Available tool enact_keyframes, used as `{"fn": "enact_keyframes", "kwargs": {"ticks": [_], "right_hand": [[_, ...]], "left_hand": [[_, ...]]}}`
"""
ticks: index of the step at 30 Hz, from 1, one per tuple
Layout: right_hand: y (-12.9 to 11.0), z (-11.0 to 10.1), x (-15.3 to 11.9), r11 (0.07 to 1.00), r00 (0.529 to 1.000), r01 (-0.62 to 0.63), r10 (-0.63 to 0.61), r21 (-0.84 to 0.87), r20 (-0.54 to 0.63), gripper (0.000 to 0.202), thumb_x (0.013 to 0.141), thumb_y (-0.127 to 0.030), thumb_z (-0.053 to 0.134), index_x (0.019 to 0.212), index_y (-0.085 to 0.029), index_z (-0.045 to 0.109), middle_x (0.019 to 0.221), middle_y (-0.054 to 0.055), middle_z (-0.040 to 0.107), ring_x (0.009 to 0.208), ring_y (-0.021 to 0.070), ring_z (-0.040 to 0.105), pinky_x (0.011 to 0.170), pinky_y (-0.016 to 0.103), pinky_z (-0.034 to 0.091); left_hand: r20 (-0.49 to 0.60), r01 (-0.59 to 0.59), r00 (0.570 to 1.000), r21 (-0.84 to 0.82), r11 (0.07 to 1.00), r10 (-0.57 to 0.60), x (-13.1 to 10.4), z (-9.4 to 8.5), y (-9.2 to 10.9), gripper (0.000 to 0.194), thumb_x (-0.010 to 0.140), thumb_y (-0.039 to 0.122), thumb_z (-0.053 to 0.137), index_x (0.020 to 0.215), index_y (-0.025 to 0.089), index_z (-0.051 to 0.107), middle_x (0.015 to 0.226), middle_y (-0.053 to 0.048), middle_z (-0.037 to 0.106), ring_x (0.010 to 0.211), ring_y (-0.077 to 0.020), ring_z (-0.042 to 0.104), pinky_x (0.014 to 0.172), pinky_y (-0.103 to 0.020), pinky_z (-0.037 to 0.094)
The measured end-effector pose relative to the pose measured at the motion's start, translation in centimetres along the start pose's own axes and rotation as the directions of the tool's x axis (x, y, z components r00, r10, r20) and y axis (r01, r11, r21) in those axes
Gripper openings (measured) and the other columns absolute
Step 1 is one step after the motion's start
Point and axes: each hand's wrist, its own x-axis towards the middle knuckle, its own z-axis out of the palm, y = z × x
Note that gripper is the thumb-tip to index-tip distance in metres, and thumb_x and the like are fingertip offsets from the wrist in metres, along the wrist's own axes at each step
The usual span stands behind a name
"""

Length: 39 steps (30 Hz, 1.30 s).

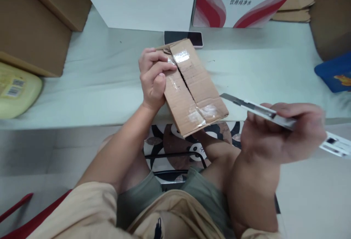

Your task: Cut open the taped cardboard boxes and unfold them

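Observation:
My left hand (154,76) grips the left side of a small brown cardboard box (196,78), its fingers lying over the top flap. Clear tape shows at both ends of the box, and a dark slit runs along the seam between the flaps. The box is tilted and its near end juts past the table edge. In my right hand (285,133) is a white utility knife (263,111) with its blade out. The blade tip points left, close to the right edge of the box; whether it touches cannot be told.
Behind the box lies a phone (196,38) on the pale tablecloth (109,71). A white panel (145,1) and a red-and-white carton (241,5) stand at the back. Large cardboard boxes (30,27) and a yellow bottle (16,91) are left; a blue package (336,71) is right.

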Motion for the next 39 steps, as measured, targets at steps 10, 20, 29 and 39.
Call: {"fn": "enact_keyframes", "kwargs": {"ticks": [10,20,29,39], "right_hand": [[-0.9,1.2,-1.3,0.998,0.999,-0.029,0.027,0.049,0.036,0.017,0.080,-0.028,0.066,0.064,-0.022,0.068,0.051,-0.003,0.050,0.041,0.0111,0.032,0.045,0.030,0.023],[-0.3,-0.4,-1.6,0.990,0.962,0.004,0.034,-0.139,0.271,0.031,0.091,-0.046,0.067,0.073,-0.023,0.073,0.058,-0.001,0.059,0.045,0.0130,0.048,0.045,0.031,0.033],[-1.4,-0.4,-1.5,0.983,0.935,0.061,0.005,-0.174,0.354,0.025,0.092,-0.033,0.064,0.071,-0.022,0.072,0.056,-0.001,0.059,0.045,0.0120,0.048,0.044,0.029,0.033],[-2.6,-0.2,-1.9,0.981,0.960,0.044,0.010,-0.187,0.280,0.028,0.091,-0.033,0.065,0.066,-0.020,0.069,0.050,-0.004,0.051,0.037,0.0084,0.038,0.038,0.028,0.025]], "left_hand": [[-0.033,-0.149,0.989,-0.095,0.984,0.147,0.0,-0.1,-1.2,0.061,0.102,0.069,0.029,0.091,0.026,0.071,0.105,-0.008,0.065,0.120,-0.0282,0.056,0.114,-0.058,0.042],[-0.020,-0.102,0.995,-0.102,0.990,0.101,0.0,-0.3,-0.8,0.057,0.102,0.068,0.031,0.091,0.030,0.071,0.108,-0.006,0.065,0.123,-0.0294,0.057,0.117,-0.060,0.040],[-0.029,-0.107,0.994,-0.117,0.987,0.105,-0.3,-0.5,0.2,0.052,0.104,0.063,0.032,0.092,0.031,0.071,0.109,-0.007,0.065,0.124,-0.0307,0.056,0.117,-0.060,0.040],[-0.072,-0.216,0.975,-0.091,0.972,0.210,-0.1,-0.3,-0.3,0.049,0.106,0.055,0.032,0.094,0.029,0.071,0.106,-0.006,0.064,0.118,-0.0268,0.059,0.111,-0.058,0.047]]}}
